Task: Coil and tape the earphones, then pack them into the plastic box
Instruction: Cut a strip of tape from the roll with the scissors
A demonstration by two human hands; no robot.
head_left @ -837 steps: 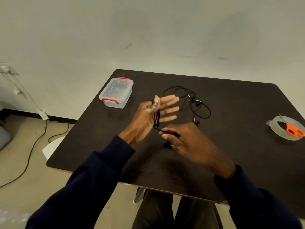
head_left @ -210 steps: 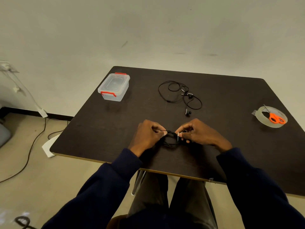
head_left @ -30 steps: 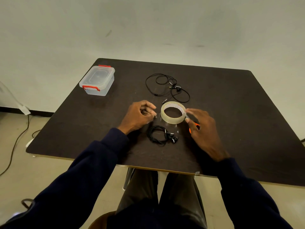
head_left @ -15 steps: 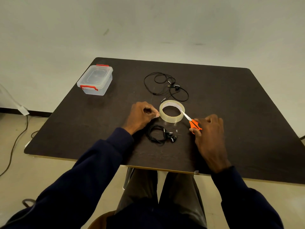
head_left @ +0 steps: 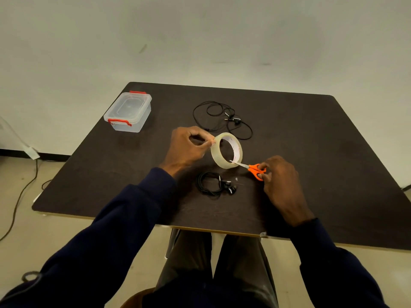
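Note:
A coiled black earphone bundle lies on the dark table near me. Just beyond it the clear tape roll is tilted up on its edge. My left hand pinches the tape's edge at the roll's left side. My right hand grips small orange-handled scissors, blades pointing at the roll's lower right. A second, loose black earphone set lies spread out farther back. The clear plastic box with red clasps stands shut at the far left.
Bare dark tabletop spreads to the right of the hands. The table's front edge is close above my knees. A wall rises behind the table, and cables run over the floor at left.
The tape roll has tipped up from nearly flat onto its edge under my left hand's pinch. My right hand with the scissors has stayed at the roll's lower right.

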